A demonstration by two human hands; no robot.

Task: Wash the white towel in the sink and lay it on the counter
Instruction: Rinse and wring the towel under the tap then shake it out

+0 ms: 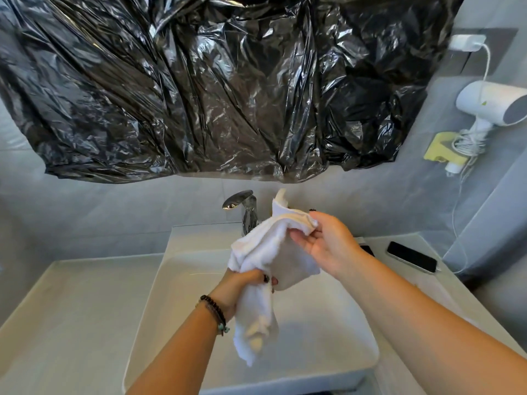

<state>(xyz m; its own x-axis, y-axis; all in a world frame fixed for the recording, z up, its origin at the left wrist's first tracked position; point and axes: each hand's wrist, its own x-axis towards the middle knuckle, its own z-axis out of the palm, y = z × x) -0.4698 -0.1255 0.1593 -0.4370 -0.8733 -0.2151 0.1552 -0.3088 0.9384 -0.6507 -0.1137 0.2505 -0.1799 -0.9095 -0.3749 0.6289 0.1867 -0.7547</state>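
Bathroom, black plastic sheet point(216, 81) on wall above chrome faucet point(245, 208); white sink point(328, 323) below both hands. White towel point(265, 252) held in air over sink, left hand point(245, 283) fisted round its bunched middle, right hand point(325, 238) pinching upper edge. Phone point(412, 256) on counter point(71, 309) right of right hand, hairdryer point(490, 105) on wall above it

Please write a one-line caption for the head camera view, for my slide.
Both hands hold the white towel above the sink: left hand grips its middle, right hand pinches its upper edge.
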